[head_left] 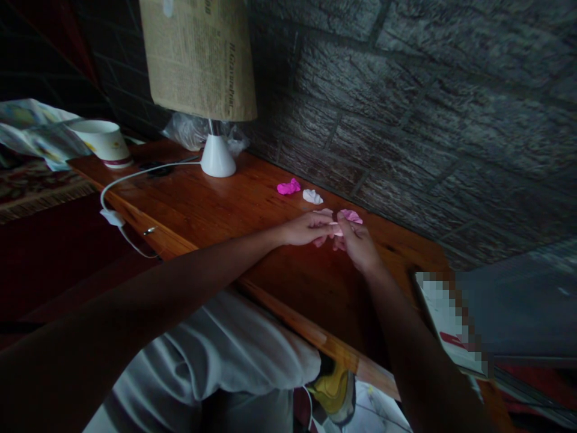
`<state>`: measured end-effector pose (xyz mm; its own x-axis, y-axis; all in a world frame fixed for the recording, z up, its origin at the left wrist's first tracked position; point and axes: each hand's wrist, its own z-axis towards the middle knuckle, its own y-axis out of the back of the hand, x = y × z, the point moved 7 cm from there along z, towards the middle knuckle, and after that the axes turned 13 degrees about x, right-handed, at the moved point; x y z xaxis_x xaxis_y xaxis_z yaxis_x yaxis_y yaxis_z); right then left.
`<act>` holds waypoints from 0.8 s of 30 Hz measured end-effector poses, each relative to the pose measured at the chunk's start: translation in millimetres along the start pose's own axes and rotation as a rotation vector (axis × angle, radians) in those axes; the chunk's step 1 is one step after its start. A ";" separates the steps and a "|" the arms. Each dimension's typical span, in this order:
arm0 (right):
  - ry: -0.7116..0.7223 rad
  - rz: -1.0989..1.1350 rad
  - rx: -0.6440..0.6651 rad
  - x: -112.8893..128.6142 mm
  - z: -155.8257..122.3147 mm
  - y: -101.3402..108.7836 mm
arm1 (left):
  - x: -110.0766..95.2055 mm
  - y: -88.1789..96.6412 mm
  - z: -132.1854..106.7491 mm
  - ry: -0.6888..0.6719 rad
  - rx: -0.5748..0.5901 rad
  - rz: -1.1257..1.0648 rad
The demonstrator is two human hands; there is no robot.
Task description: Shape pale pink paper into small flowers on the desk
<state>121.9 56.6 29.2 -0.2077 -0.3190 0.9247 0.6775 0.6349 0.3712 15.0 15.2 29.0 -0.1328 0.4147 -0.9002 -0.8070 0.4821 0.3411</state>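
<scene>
left hand (303, 230): fingers pinching pale pink piece (337, 230) | right hand (357, 240): fingers pinching same piece | white lump (312, 196): on worktop (216, 207), nearby

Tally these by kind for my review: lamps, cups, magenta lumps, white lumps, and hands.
Lamp: 1
Cup: 1
Magenta lump: 1
White lump: 1
Hands, left hand and right hand: 2
Total: 6
</scene>
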 end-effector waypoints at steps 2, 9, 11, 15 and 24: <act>0.000 0.010 -0.019 -1.0 0.1 0.8 | 2.3 3.0 -0.3 0.017 -0.060 -0.022; -0.065 -0.128 -0.075 1.1 -2.7 1.8 | 7.7 8.4 -2.5 0.112 -0.157 -0.082; -0.077 -0.115 -0.070 2.8 -3.1 0.9 | 7.1 9.1 -2.1 0.092 -0.174 -0.132; -0.070 -0.084 -0.023 0.9 -2.0 -1.3 | 11.3 12.8 -1.1 0.062 -0.243 -0.260; 0.011 -0.154 0.064 8.4 -3.7 -7.7 | 22.0 9.8 1.9 0.097 -0.199 -0.331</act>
<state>117.5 46.4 33.8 -0.2978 -0.4237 0.8554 0.5915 0.6214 0.5137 5.2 30.5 13.1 0.1066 0.1823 -0.9774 -0.9099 0.4143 -0.0220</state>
